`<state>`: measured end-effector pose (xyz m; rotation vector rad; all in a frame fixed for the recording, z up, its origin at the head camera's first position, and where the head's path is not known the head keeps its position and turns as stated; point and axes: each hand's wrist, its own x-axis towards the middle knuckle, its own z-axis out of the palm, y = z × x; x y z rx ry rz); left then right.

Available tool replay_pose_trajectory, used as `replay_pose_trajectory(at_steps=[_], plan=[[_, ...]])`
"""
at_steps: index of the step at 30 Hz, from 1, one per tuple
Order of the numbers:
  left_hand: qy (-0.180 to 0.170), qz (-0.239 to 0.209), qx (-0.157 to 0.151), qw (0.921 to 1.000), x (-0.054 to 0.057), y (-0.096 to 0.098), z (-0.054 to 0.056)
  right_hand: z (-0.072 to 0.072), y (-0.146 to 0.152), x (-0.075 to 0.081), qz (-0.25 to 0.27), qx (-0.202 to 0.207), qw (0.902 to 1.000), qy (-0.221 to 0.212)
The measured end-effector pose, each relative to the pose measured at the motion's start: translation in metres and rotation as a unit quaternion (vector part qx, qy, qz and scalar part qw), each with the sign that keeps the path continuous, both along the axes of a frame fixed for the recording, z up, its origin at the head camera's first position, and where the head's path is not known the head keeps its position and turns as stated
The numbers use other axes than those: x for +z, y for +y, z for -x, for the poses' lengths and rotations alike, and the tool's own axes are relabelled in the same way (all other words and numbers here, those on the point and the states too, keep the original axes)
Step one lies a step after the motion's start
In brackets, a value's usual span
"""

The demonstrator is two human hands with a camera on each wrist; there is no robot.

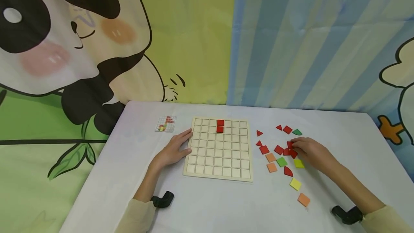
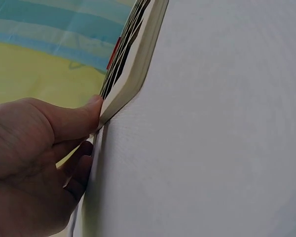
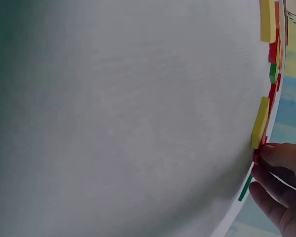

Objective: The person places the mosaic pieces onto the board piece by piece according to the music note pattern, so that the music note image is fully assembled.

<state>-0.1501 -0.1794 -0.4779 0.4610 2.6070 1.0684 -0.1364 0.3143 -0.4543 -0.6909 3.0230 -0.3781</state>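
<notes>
A pale wooden grid board (image 1: 215,160) lies on the table, with two red square tiles (image 1: 220,126) in its top row area, one above the other. My left hand (image 1: 173,148) rests at the board's left edge, fingers and thumb touching the rim; the thumb (image 2: 81,118) shows against it in the left wrist view. Over the loose pieces at the right, my right hand (image 1: 312,152) pinches a red tile (image 1: 289,144) between thumb and fingertips. More red tiles (image 1: 293,153) lie right under those fingers, and a yellow tile (image 1: 299,163) is beside them.
A small pattern card (image 1: 165,123) lies left of the board. Scattered right of it are red triangles (image 1: 260,133), orange squares (image 1: 303,200), a green square (image 1: 281,161), a green quarter-round (image 1: 297,132) and a red quarter-round (image 1: 288,171). A printed cloth backdrop (image 1: 194,39) stands behind the table.
</notes>
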Motion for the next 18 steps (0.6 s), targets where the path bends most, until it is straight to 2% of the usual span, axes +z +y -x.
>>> replay_pose_trajectory(at_steps=[8, 12, 18], plan=[[0.008, 0.009, -0.001, 0.9999, 0.003, -0.002, 0.003, 0.014, 0.003, 0.001, -0.034, 0.012, 0.9994, 0.0], [0.011, 0.007, -0.002, 0.9999, 0.002, -0.002, 0.003, 0.02, 0.006, 0.0, -0.025, 0.004, 0.9997, 0.003], [0.002, 0.004, -0.004, 1.0, 0.003, 0.001, 0.0, 0.02, 0.01, -0.002, -0.002, 0.01, 0.9999, 0.01]])
